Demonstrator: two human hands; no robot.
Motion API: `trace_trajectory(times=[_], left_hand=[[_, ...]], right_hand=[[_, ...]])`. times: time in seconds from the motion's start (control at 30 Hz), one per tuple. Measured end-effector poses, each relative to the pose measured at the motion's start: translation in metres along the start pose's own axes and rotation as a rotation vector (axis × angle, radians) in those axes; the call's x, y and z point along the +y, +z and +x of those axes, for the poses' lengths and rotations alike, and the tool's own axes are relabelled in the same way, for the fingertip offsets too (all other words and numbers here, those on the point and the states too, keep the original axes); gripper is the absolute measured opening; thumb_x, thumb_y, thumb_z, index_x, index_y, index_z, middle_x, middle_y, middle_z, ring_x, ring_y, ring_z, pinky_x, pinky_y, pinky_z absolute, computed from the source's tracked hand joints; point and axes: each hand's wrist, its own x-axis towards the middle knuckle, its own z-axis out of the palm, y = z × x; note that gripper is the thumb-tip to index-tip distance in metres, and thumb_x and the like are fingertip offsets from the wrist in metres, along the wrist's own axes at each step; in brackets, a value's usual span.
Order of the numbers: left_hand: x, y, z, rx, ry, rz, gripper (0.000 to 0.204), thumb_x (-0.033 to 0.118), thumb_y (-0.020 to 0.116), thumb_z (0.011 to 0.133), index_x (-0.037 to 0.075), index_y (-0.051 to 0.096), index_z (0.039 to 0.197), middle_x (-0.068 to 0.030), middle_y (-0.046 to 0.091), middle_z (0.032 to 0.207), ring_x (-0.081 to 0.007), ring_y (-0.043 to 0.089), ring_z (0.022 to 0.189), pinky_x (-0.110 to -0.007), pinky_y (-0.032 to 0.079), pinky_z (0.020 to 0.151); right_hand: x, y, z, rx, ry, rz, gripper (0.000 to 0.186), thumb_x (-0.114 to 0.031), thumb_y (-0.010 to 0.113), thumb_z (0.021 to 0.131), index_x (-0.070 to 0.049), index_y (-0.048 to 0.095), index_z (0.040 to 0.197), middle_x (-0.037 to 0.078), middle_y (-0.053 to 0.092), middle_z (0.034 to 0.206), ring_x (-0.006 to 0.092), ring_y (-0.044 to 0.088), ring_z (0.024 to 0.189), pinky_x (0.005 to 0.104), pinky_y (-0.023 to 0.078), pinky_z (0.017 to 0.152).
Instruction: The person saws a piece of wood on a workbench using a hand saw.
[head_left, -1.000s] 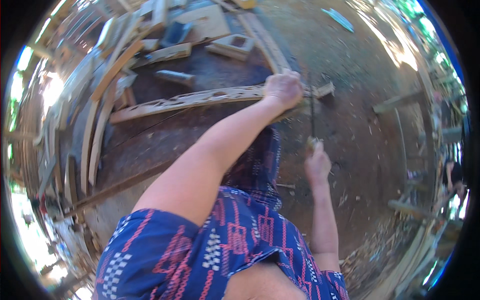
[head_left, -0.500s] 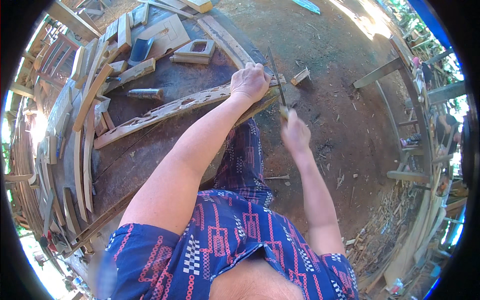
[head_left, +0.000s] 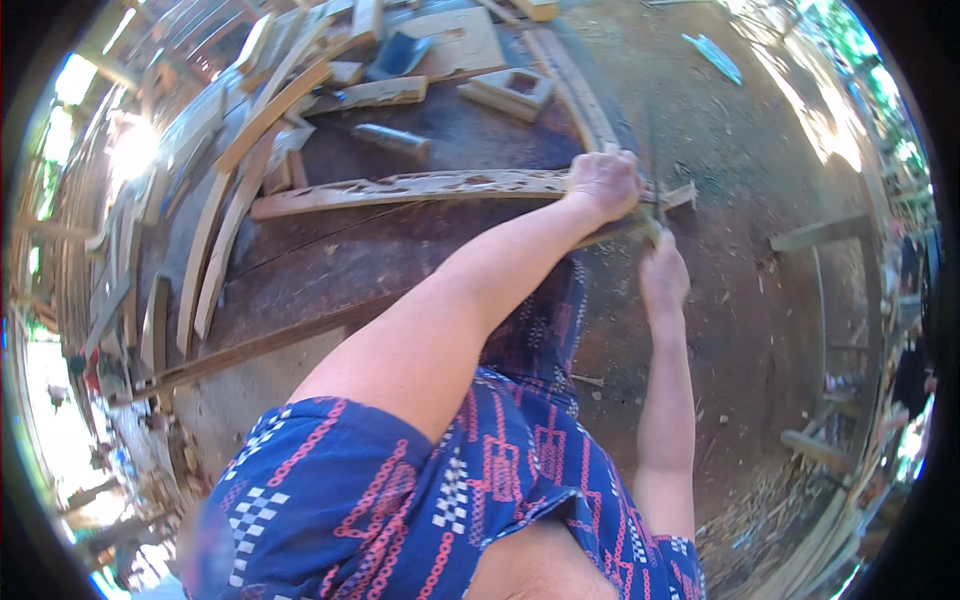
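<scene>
A long carved wooden board (head_left: 420, 188) with cut-out openings lies across the dark workbench top (head_left: 350, 250). Near its right end my left hand (head_left: 605, 182) is closed over it, pressing it against the bench. My right hand (head_left: 664, 278) grips the light-coloured handle of a hand tool (head_left: 655, 185) with a long, thin, dark blade. The blade points away from me and crosses at the board's right end, beyond the bench edge. Motion blurs it, and whether it is a saw or a file I cannot tell.
A long plank (head_left: 572, 88) lies at the bench's far right. Behind the board are a wooden block with a square opening (head_left: 508, 92), a short cylinder (head_left: 392, 140) and a blue curved piece (head_left: 400, 55). Curved wooden strips (head_left: 205, 265) crowd the left. An offcut (head_left: 680, 196) shows right of the bench.
The view has turned, so the bench and board appear shifted right and more level. My left hand stays on the board; the blade in my right hand stands more upright in view.
</scene>
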Motion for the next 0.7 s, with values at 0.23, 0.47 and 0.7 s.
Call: trace_trajectory(times=[0.23, 0.47, 0.7], left_hand=[[-0.004, -0.009, -0.01, 0.064, 0.013, 0.021, 0.029, 0.027, 0.051, 0.083, 0.003, 0.064, 0.093, -0.0193, 0.064, 0.096, -0.0325, 0.066, 0.086, -0.043, 0.052, 0.072], [0.015, 0.014, -0.011, -0.143, 0.105, 0.136, 0.026, 0.026, 0.057, 0.08, 0.007, 0.069, 0.093, -0.0102, 0.064, 0.094, -0.0245, 0.062, 0.093, -0.04, 0.05, 0.069], [0.007, 0.001, 0.003, -0.104, 0.048, 0.035, 0.032, 0.027, 0.054, 0.084, 0.003, 0.064, 0.103, -0.0143, 0.062, 0.101, -0.0258, 0.062, 0.093, -0.038, 0.047, 0.073]], right_hand=[[0.029, -0.014, -0.102, -0.13, 0.026, -0.01, 0.024, -0.024, 0.047, 0.093, -0.011, 0.055, 0.112, 0.022, 0.066, 0.091, 0.0429, 0.061, 0.085, 0.0515, 0.046, 0.07], [0.053, 0.01, 0.007, -0.051, -0.18, 0.139, 0.033, -0.006, 0.046, 0.086, -0.003, 0.056, 0.117, 0.021, 0.064, 0.105, 0.0384, 0.06, 0.098, 0.0452, 0.045, 0.082], [0.048, -0.007, -0.059, -0.095, -0.081, 0.099, 0.031, -0.014, 0.049, 0.092, 0.003, 0.053, 0.118, 0.024, 0.061, 0.107, 0.0402, 0.058, 0.098, 0.0441, 0.044, 0.083]])
